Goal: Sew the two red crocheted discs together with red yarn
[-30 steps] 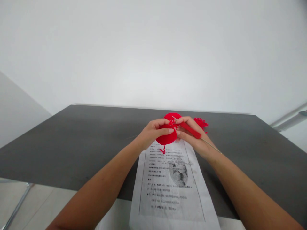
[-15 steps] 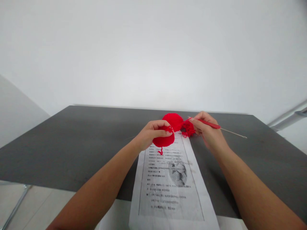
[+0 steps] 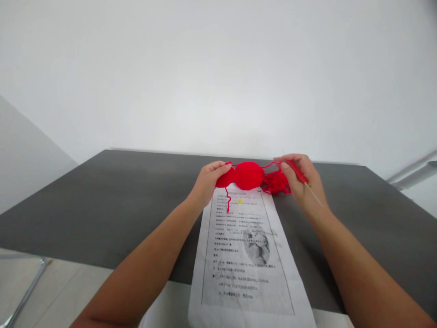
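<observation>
Between thumb and fingers, my left hand pinches a red crocheted piece, from which a short yarn tail dangles. My right hand is closed around the red handle of a crochet hook; its thin metal shaft points down toward the wrist. A strand of red yarn runs from the left hand across to the right fingers. Behind and between the hands lies a red ball of yarn, with a loose tangle of red yarn beside it, close to my right hand.
A printed sheet of paper with a dark picture lies under my hands and hangs over the near edge of the dark table. A white wall stands behind, and a metal bar is at the right.
My left hand has moved up and slightly away with the red piece, uncovering a yellow mark on the paper. My right hand has shifted right, turning the hook's shaft more downward.
</observation>
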Available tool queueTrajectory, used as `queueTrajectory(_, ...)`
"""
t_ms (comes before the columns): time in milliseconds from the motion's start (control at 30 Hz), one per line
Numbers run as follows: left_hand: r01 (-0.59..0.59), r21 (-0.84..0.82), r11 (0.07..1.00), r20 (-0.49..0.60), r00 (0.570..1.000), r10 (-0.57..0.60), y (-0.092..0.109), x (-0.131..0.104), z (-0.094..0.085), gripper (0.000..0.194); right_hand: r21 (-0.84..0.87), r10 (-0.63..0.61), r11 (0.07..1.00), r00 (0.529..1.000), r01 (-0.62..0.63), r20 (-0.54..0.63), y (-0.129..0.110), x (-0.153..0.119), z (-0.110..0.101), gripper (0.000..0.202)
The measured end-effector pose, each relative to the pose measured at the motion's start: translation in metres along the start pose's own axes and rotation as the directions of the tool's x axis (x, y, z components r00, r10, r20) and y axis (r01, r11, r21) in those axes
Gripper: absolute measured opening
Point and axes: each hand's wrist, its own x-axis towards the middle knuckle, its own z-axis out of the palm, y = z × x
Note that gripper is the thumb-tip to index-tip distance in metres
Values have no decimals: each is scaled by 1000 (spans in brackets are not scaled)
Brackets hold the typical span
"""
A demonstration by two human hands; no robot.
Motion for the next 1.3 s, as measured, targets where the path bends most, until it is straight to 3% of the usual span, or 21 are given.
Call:
queueTrajectory(100, -6, 19, 1000, -25, 1000, 7, -2, 2, -2, 28, 104, 16, 994, 984, -35, 178, -10, -7, 5, 25)
queueTrajectory(167, -3, 32, 999, -32, 999, 4, -4, 4, -2, 29, 99, -16, 995, 971, -8, 237, -14, -9, 7, 31)
queueTrajectory(367, -28, 35, 999, -88, 996, 31, -9, 9, -7, 29, -153, -146, 978, 989, 140, -28, -7, -1, -3, 31)
queueTrajectory(400, -29, 37, 999, -99, 995, 32, -9, 9, -7, 29, -144, -162, 977, 987, 160, -4, -6, 1, -4, 33)
queueTrajectory(467, -27, 46, 999, -115, 993, 32, -9, 10, -7, 28, -79, -148, 984, 976, 162, 160, -6, 2, -5, 35)
queueTrajectory(533, -27, 55, 998, -121, 992, 33, -9, 10, -7, 28, -58, -110, 988, 911, 145, 397, -7, 0, -2, 33)
queueTrajectory(633, -29, 60, 998, -115, 993, 36, -9, 10, -7, 30, -176, -22, 967, 743, 187, 669, -6, -7, 7, 23)
queueTrajectory(700, -26, 56, 998, -111, 993, 32, -9, 10, -7, 31, -291, 63, 926, 662, 240, 746, -3, -11, 13, 23)
queueTrajectory(767, -24, 52, 998, -110, 993, 29, -10, 10, -7, 30, -411, 134, 860, 644, 302, 753, 3, -13, 17, 25)
queueTrajectory(967, -42, 42, 998, -101, 994, 46, -10, 8, -3, 21, -618, 227, 719, 733, 318, 641, 13, -8, 19, 22)
queueTrajectory(1133, -18, 11, 1000, 32, 999, 18, -11, 4, 1, 18, -681, 199, 674, 816, 288, 542, 7, -6, 16, 21)
queueTrajectory(1200, 14, 28, 1000, 106, 994, -17, -10, 1, 2, 19, -631, 100, 737, 883, 244, 459, 1, -8, 14, 19)
queueTrajectory(1300, 53, 111, 992, 238, 968, -79, -8, -4, 5, 22, -325, -85, 929, 957, 177, 276, -8, -12, 14, 15)
